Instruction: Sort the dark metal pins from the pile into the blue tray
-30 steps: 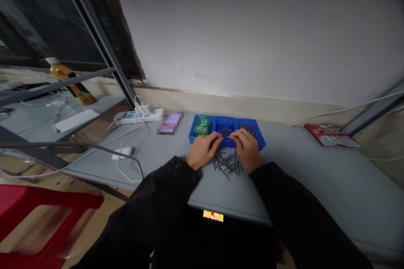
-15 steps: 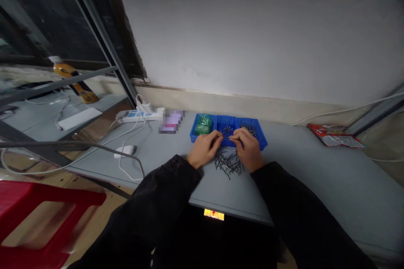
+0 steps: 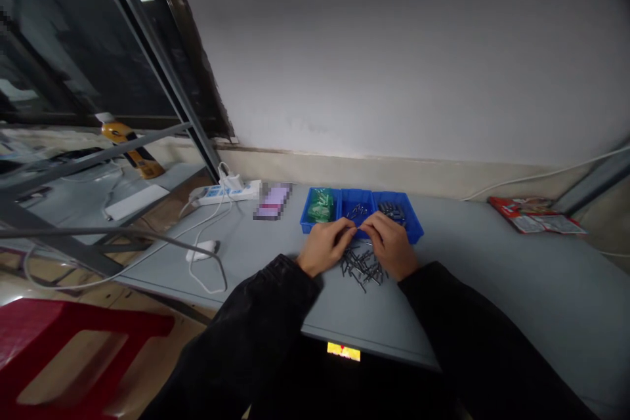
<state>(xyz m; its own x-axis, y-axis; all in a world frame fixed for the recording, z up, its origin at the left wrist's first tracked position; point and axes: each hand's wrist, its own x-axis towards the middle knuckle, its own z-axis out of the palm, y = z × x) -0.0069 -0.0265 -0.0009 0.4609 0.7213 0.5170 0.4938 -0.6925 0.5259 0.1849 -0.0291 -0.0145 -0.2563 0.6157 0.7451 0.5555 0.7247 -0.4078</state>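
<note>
My left hand (image 3: 325, 246) and my right hand (image 3: 391, 244) are closed, thumbs and fingers pinched, their fingertips almost meeting in front of a blue three-part bin (image 3: 414, 231). A small metal piece is between them, mostly hidden by the fingers. Under and between my hands, a loose pile of dark metal screws (image 3: 363, 269) lies on the table. Green plastic pieces (image 3: 320, 206) fill the bin's left compartment. A few shiny metal pieces (image 3: 357, 210) lie in the middle one, and dark cylindrical metal parts (image 3: 392, 211) in the right one.
Left of the bin lie a phone-like purple object (image 3: 273, 201), a white power strip (image 3: 231, 193) and a white plug adapter (image 3: 201, 251) with cables. A red packet (image 3: 536, 215) rests at the right. The grey table (image 3: 472, 289) meets a wall; a red stool (image 3: 98, 325) stands lower left.
My fingertips have come closer together, and the thin metal piece that showed between them is now mostly covered. The whole view has shifted slightly, moving the scene down and right.
</note>
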